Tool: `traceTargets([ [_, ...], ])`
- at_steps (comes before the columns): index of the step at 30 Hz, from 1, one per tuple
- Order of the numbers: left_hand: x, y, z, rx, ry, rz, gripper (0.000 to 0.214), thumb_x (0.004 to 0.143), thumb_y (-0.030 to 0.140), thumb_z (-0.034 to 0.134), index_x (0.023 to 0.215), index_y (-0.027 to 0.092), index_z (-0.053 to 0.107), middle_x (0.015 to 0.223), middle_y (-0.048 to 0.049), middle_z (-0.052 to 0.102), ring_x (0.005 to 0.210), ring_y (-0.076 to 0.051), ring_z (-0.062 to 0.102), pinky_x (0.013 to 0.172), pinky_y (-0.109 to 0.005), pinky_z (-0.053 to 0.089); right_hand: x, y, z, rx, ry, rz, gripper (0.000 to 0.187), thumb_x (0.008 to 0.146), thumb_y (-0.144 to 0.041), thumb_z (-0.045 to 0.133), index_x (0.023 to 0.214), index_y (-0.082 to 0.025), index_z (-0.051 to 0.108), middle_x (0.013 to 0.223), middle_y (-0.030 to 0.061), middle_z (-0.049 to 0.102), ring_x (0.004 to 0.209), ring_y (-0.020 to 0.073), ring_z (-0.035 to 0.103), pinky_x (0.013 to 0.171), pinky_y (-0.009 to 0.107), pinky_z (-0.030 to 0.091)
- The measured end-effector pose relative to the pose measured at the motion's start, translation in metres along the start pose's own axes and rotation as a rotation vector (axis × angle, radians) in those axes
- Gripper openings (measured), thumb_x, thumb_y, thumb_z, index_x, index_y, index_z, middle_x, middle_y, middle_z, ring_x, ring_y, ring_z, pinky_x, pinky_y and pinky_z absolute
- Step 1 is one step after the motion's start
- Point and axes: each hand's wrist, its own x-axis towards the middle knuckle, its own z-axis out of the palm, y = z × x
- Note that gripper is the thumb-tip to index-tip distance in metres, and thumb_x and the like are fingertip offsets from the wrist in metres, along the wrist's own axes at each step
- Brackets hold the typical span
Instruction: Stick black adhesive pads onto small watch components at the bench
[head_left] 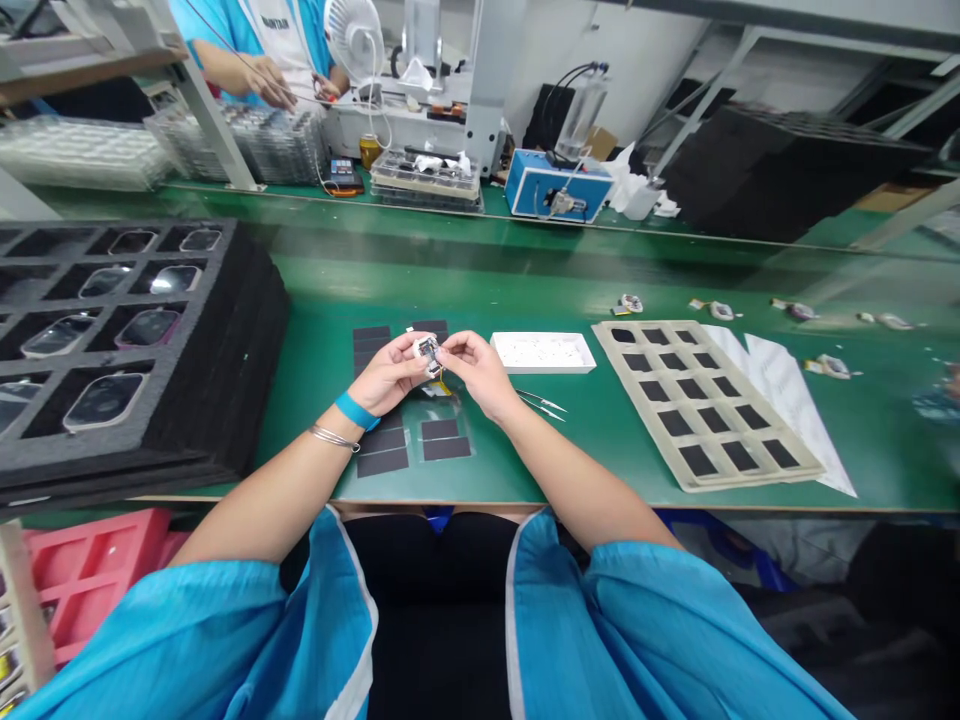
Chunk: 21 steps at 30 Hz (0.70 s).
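Note:
My left hand (390, 372) and my right hand (474, 366) meet above the green table, both pinched on a small electronic part (428, 351) with a yellowish strip hanging under it. The left fingers cup it from the left; the right fingertips press its right side. Beneath the hands lies a clear sheet (457, 425) carrying dark rectangular pads (445, 448). Tweezers (541, 403) lie on the table just right of my right hand.
A white shallow tray (543, 352) sits behind the tweezers. A beige grid tray (705, 400) with dark cells lies to the right. Stacked black foam trays (112, 330) holding clear parts stand at left. Small parts (721, 310) lie on the belt. Another person (262, 50) works across.

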Motion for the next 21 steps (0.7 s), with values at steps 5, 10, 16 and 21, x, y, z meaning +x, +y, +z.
traceTargets([
  [5, 0.0, 0.001, 0.002, -0.017, 0.003, 0.004, 0.051, 0.053, 0.027, 0.091, 0.098, 0.019, 0.066, 0.086, 0.0, 0.069, 0.074, -0.012, 0.067, 0.071, -0.023, 0.056, -0.001, -0.002, 0.0, 0.258, -0.107, 0.249, 0.04, 0.068, -0.049, 0.076, 0.089, -0.021, 0.057, 0.084, -0.0018, 0.066, 0.079, 0.0123, 0.065, 0.072, 0.028, 0.057],
  [10, 0.0, 0.004, -0.005, 0.017, -0.002, 0.051, 0.053, 0.058, 0.032, 0.089, 0.103, 0.02, 0.063, 0.096, -0.0048, 0.072, 0.088, -0.019, 0.07, 0.083, -0.032, 0.056, -0.001, -0.009, -0.014, 0.28, -0.395, 0.46, 0.046, 0.058, -0.031, 0.086, 0.098, -0.019, 0.066, 0.092, 0.004, 0.072, 0.08, 0.016, 0.071, 0.072, 0.032, 0.061],
  [16, 0.0, 0.006, -0.007, 0.012, 0.012, 0.032, 0.05, 0.061, 0.032, 0.087, 0.103, 0.018, 0.063, 0.095, -0.0067, 0.073, 0.089, -0.02, 0.071, 0.087, -0.033, 0.056, 0.004, -0.022, -0.035, 0.116, -0.233, 0.305, 0.027, 0.056, -0.021, 0.085, 0.08, -0.016, 0.074, 0.08, 0.0026, 0.072, 0.068, 0.0099, 0.066, 0.063, 0.022, 0.058],
  [21, -0.003, 0.009, 0.0, -0.052, 0.04, -0.068, 0.043, 0.065, 0.022, 0.083, 0.102, 0.017, 0.062, 0.092, -0.0051, 0.074, 0.081, -0.016, 0.071, 0.076, -0.026, 0.059, 0.003, -0.032, -0.04, 0.152, -0.252, 0.245, 0.037, 0.049, -0.019, 0.088, 0.085, -0.016, 0.077, 0.105, 0.0063, 0.073, 0.085, 0.0136, 0.067, 0.081, 0.028, 0.057],
])
